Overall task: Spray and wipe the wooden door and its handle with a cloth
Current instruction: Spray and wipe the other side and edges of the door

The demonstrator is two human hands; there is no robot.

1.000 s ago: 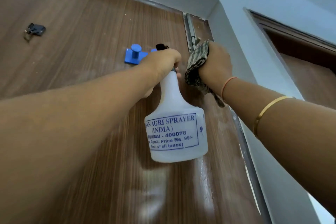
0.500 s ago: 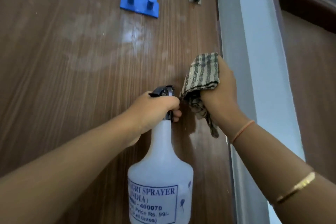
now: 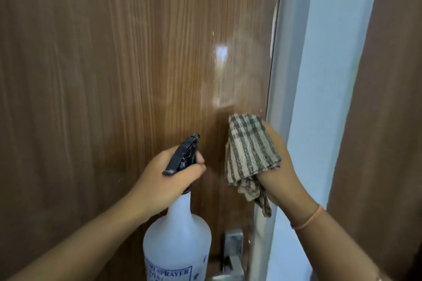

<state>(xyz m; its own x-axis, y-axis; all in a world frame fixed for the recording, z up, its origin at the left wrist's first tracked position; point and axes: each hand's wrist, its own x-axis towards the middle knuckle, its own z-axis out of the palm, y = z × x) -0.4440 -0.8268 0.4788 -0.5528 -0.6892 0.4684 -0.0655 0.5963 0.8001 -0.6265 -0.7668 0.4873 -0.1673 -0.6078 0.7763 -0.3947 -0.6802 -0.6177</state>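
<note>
The door (image 3: 109, 80) is faced in glossy brown wood grain. The cloth (image 3: 250, 150) is coarsely woven and matt. The spray bottle (image 3: 178, 237) is moulded in translucent white plastic, its trigger head (image 3: 182, 155) in black plastic. The handle (image 3: 233, 246) is smooth metal.

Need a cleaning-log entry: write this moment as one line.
left hand: grips white plastic spray bottle | right hand: holds striped beige cloth | brown wooden door: wet sheen above cloth | metal handle: untouched

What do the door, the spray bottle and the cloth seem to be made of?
The door looks like wood or wood-grain laminate, glossy: vertical brown streaks, a bright reflection. The spray bottle seems translucent white plastic, matte, with a black trigger head. The cloth is woven fabric, probably cotton: beige with grey checks, soft folds.
</note>
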